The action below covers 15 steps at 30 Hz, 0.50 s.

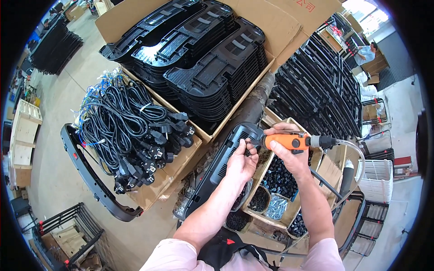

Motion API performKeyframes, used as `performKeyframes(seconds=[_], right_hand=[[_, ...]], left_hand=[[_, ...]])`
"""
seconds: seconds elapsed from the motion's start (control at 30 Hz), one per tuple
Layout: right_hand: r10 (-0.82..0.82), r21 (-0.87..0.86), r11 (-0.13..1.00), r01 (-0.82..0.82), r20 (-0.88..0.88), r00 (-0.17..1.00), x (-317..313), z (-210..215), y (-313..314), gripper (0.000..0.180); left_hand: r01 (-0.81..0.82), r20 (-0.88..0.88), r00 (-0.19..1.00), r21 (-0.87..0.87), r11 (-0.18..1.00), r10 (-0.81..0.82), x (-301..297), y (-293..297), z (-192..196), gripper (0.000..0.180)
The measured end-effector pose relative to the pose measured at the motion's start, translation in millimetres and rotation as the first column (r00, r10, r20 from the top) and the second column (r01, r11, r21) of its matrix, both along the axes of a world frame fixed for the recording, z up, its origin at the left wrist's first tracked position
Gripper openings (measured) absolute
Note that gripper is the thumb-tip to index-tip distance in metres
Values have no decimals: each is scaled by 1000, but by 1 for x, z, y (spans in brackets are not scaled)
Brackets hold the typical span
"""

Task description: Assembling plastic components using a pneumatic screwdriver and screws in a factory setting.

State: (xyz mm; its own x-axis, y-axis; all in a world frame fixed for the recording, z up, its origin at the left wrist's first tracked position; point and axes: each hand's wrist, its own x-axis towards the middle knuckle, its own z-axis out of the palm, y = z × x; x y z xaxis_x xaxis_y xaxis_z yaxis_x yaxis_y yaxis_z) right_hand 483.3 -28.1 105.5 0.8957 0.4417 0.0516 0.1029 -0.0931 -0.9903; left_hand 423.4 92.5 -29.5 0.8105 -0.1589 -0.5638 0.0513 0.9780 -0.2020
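My right hand (289, 156) is wrapped round an orange air screwdriver (282, 142), which lies nearly level with its bit end to the left. A clear hose (357, 151) leaves its back end. Close by the bit, my left hand (239, 163) is closed in a pinch, with small dark pieces, apparently screws, in its fingers. Under both hands lies a long black plastic housing (209, 178) with slotted vents, tilted across a wrapped support. Where the bit meets the housing is partly hidden by my fingers.
A divided wooden tray (289, 222) by my right forearm holds black knobs, dark screws and silver screws (277, 208). Black power cords (135, 126) heap on a carton at left. Stacked black covers (212, 67) fill a cardboard box ahead. Black frames (316, 86) lean at right.
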Motion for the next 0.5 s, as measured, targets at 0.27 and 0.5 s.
performKeyframes(seconds=[0.27,0.5], right_hand=[[-19,-11,1000,19,-13,1000,-8,-3,28,46],[-64,-33,997,64,25,998,7,-24,53,47]], left_hand=[[-2,1,1000,88,996,2,-3,11,0,31],[96,-5,995,152,984,-97,-35,9,5,29]])
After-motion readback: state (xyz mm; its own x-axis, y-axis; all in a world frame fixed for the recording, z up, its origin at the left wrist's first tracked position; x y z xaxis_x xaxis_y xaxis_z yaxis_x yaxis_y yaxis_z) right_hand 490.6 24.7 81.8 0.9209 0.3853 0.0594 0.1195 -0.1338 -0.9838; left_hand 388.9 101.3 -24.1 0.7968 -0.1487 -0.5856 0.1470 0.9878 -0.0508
